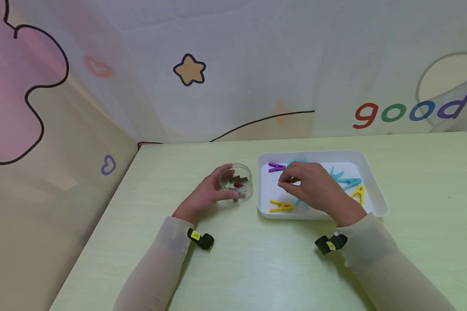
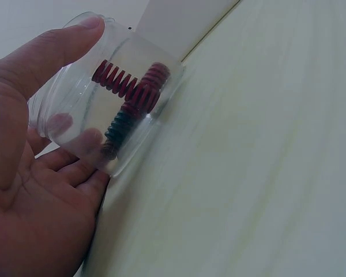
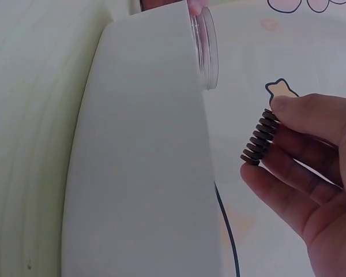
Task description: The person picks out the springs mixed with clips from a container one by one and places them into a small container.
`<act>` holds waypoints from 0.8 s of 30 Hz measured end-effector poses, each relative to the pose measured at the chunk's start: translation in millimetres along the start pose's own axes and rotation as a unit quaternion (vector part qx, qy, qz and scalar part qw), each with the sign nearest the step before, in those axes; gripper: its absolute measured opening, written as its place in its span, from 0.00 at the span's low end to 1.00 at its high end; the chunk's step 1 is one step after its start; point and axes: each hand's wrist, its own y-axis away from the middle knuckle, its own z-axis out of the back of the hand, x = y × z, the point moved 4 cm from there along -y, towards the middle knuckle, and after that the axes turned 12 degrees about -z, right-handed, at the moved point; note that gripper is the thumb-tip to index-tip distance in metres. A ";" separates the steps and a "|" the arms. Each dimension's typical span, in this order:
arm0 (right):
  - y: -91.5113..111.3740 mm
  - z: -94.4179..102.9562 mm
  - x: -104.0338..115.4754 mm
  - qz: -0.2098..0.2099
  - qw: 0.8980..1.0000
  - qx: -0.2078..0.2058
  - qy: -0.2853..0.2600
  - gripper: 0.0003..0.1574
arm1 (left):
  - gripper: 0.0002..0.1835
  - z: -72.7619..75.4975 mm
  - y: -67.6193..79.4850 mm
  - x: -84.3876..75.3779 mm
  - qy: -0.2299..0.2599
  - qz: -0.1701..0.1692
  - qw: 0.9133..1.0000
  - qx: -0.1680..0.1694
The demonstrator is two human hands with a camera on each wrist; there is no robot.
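Note:
My left hand point(image 1: 206, 192) grips a clear round jar point(image 1: 249, 190), thumb on one side and fingers round the other. Inside the jar lie several coil springs; the left wrist view shows red springs point(image 2: 112, 79) and a green one point(image 2: 120, 128) through the wall. Over the white tray point(image 1: 267, 186), my right hand point(image 1: 315, 185) pinches a dark coil spring point(image 3: 258, 138) between thumb and fingertips. That spring is hidden by the fingers in the head view.
In the tray lie a purple clothespin point(image 1: 276, 167), a yellow clothespin point(image 1: 281, 206), another yellow clothespin point(image 1: 359, 192) and several light blue ones point(image 1: 350, 182), some partly covered by the right hand. The tray stands on a pale table point(image 1: 257, 268) before a printed cloth backdrop point(image 1: 249, 77).

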 end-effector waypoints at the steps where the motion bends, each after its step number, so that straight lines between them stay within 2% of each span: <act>1: -0.9 -0.1 1.0 0.001 1.000 -0.003 0.000 0.02 | 0.48 0.2 0.1 0.3 -0.002 0.000 1.000 0.000; 9: -9.1 -2.9 9.8 0.047 0.998 -0.040 -0.010 0.02 | 0.47 1.4 0.9 0.4 -0.008 -0.011 1.000 0.004; 18: -16.9 -6.4 20.8 0.053 0.996 -0.054 -0.040 0.02 | 0.45 0.3 1.6 -2.8 -0.006 -0.011 1.000 0.005; 24: -21.1 -9.1 28.0 0.075 0.993 -0.076 -0.052 0.03 | 0.45 0.5 1.3 -2.1 -0.005 -0.011 1.000 0.006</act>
